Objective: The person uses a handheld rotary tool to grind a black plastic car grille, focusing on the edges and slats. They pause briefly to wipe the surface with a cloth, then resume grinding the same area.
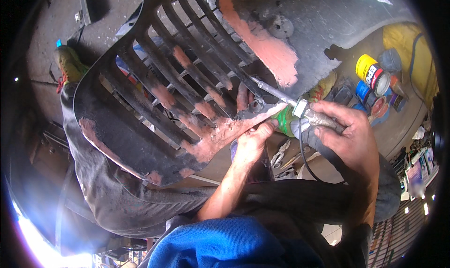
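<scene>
A black plastic car bumper with a slatted grille [140,132] lies across my lap, patched with pink filler. My left hand [253,142] is closed on the lower edge of its pink-coated corner, thumb on top and fingers hidden behind. In my right hand [349,132] is a soldering iron [323,119] with a worn, wrapped handle and a dark cord. Its metal shaft points up and left, and the tip meets or hovers just over the end of a grille slat; contact cannot be made out. A green can [284,121] shows behind the corner.
Right of the bumper stand a yellow can [370,71], a blue can [363,90] and other small containers on the ground. Beside them lies yellow cloth [401,47]. Pliers-like tools [281,153] rest below my hands. The iron's cord [302,158] loops down near my leg.
</scene>
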